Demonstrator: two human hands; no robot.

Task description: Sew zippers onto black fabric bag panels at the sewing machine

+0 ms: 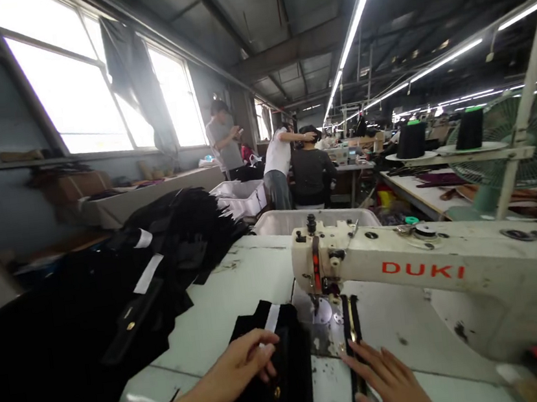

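Note:
My left hand point(249, 363) is over a black fabric piece point(289, 368) with a white strip point(273, 318) near its top and a small gold-coloured fitting point(277, 392). Its fingers are curled and the thumb is drawn in against the cloth. On the right, a black zipper point(351, 321) with gold-coloured teeth lies lengthwise on the machine bed. My right hand point(385, 376) rests across its near part, fingers stretched out and apart. The sewing machine head point(315, 260) stands beyond both hands, and its needle area lies just left of the zipper.
A large heap of black pieces point(90, 307) covers the table's left side. The machine arm point(423, 267) spans the right. Behind it are a white bin point(319, 215), thread cones point(410, 141) and a green fan point(529, 136). Several people are farther back.

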